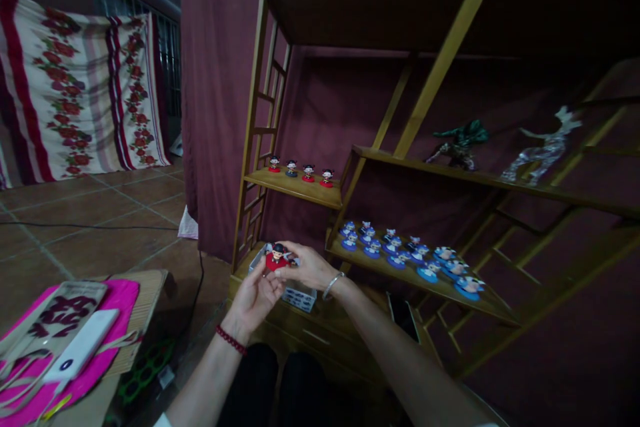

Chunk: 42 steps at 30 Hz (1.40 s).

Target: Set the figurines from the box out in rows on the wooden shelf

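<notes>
A small red figurine with black hair (276,258) is held up between my two hands, in front of the low part of the shelf. My left hand (257,300) grips its base from below and the left. From the right, my right hand (307,268) closes its fingers on the figurine's side. Behind and below the hands sits a light box (300,299) with small dark items in it, partly covered by my hands. Several similar figurines (309,173) stand in a row on the small shelf (295,188) above.
Several blue-and-white figurines (399,258) fill a lower shelf to the right. A green figure (463,143) and a clear deer figure (543,147) stand higher up. A dark phone-like slab (403,317) lies below. At left, a cardboard surface (145,307) bears a white power bank (83,347).
</notes>
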Available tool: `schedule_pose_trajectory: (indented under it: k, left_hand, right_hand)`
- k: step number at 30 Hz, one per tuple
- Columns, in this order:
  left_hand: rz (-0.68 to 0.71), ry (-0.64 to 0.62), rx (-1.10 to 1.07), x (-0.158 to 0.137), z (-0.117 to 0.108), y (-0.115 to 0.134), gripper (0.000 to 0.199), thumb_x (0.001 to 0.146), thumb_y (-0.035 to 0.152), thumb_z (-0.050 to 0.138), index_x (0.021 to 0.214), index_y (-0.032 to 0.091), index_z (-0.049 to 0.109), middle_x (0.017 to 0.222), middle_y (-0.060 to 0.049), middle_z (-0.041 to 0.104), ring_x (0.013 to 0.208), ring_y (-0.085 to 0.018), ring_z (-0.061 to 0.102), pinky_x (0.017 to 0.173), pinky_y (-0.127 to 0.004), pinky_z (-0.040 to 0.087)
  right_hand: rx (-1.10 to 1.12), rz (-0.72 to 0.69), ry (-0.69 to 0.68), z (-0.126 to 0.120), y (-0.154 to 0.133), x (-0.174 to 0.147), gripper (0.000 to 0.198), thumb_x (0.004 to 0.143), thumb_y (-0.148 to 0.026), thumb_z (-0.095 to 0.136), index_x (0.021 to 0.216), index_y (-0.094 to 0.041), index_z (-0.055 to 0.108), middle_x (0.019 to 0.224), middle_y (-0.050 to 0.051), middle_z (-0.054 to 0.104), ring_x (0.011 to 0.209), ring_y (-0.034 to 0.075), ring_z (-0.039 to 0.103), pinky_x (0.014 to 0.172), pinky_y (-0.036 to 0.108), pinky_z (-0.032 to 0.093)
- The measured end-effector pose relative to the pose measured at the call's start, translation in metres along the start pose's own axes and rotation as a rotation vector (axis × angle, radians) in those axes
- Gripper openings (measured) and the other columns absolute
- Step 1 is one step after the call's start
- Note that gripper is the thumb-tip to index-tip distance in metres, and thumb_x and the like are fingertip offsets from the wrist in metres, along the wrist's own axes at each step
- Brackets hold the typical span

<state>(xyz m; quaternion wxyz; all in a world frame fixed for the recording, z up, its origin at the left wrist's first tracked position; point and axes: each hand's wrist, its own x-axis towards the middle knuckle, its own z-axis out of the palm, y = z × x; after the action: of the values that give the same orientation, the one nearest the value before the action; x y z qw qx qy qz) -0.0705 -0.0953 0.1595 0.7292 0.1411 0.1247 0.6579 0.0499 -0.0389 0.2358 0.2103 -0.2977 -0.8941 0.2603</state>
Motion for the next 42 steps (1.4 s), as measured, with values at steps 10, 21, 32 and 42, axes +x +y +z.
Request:
schedule_pose_trajectory:
  k: [10, 21, 32, 42]
  left_hand:
    - [-0.003, -0.015, 0.041, 0.011, 0.006, 0.013, 0.024, 0.082, 0.03, 0.048, 0.088, 0.01, 0.059, 0.065, -0.005, 0.062, 0.057, -0.011, 0.059, 0.055, -0.02, 0.046]
    - [0.038, 0.031, 0.161, 0.02, 0.011, 0.03, 0.024, 0.083, 0.03, 0.047, 0.087, 0.009, 0.059, 0.068, -0.007, 0.064, 0.06, -0.012, 0.062, 0.053, -0.018, 0.048]
    - [0.026, 0.062, 0.206, 0.03, 0.02, 0.047, 0.022, 0.085, 0.028, 0.043, 0.091, 0.01, 0.056, 0.068, -0.006, 0.064, 0.06, -0.013, 0.063, 0.046, -0.017, 0.047]
    - [0.204, 0.189, 0.327, 0.045, 0.033, 0.063, 0.011, 0.08, 0.02, 0.051, 0.08, 0.01, 0.057, 0.06, -0.004, 0.061, 0.051, -0.008, 0.058, 0.046, -0.014, 0.045]
  right_hand:
    - [0.161, -0.051, 0.004, -0.002, 0.005, 0.018, 0.044, 0.064, -0.03, 0.066, 0.104, -0.016, 0.056, 0.089, 0.001, 0.063, 0.078, 0.014, 0.057, 0.072, 0.026, 0.046]
    - [0.287, -0.033, 0.017, -0.002, 0.008, 0.037, 0.051, 0.061, -0.028, 0.068, 0.108, -0.015, 0.053, 0.096, 0.004, 0.062, 0.085, 0.016, 0.058, 0.08, 0.03, 0.046]
    - [0.361, 0.014, 0.03, -0.008, 0.012, 0.056, 0.057, 0.056, -0.022, 0.071, 0.109, -0.016, 0.051, 0.097, 0.005, 0.062, 0.088, 0.016, 0.058, 0.083, 0.032, 0.045]
    - [0.452, 0.012, 0.018, -0.02, 0.003, 0.073, 0.049, 0.055, -0.018, 0.069, 0.1, -0.015, 0.052, 0.091, 0.003, 0.064, 0.083, 0.015, 0.06, 0.083, 0.032, 0.046]
